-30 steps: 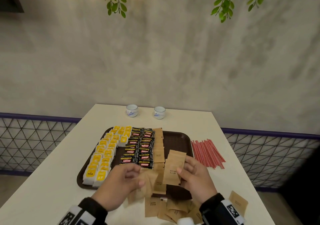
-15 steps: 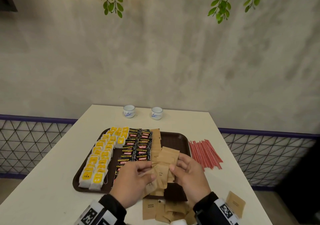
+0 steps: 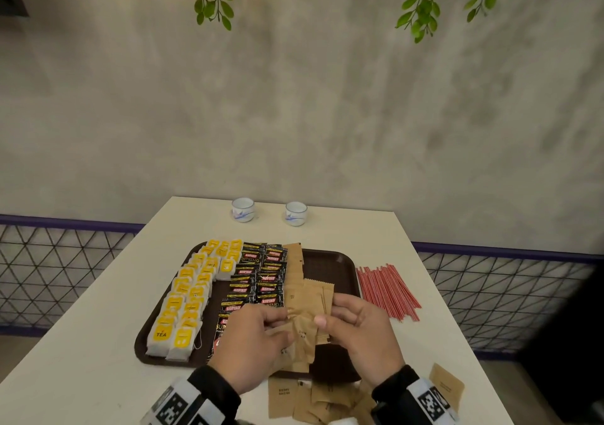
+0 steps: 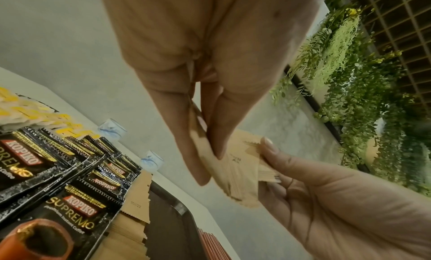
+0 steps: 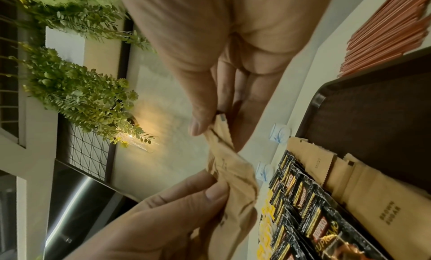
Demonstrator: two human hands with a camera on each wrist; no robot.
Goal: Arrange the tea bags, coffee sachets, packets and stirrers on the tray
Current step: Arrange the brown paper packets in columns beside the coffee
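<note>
A: Logging left to right. Tea bags (image 3: 188,297) are lying in 2 rows along the tray's left side, yellow tags up. Tray (image 3: 330,263) is sitting on the white surface (image 3: 98,343).

B: Next column?

A: Coffee sachets (image 3: 258,277), black, are lying in 2 rows just beside the tea bags. Right of them, a single column of brown packets (image 3: 294,266) is overlapping toward the near edge.

B: Hands?

A: Left hand (image 3: 253,338) is hovering over the tray's near side, fingers and thumb curling round a fanned bundle of held packets (image 3: 305,333). Right hand (image 3: 358,331) is pinching the same bundle from the other side, thumb on top, fingers underneath. Both are gripping; the bundle is hanging above the tray, not resting on it.

B: Confirmed from the wrist views?

A: Yes, the left wrist view is showing both hands closing on the stack.

B: Off the tray?

A: Loose packets (image 3: 313,398) are lying on the surface at the near edge. Red stirrers (image 3: 387,289) are lying bundled on the surface just right of the tray. 2 small cups (image 3: 243,209) are standing at the far edge.
</note>
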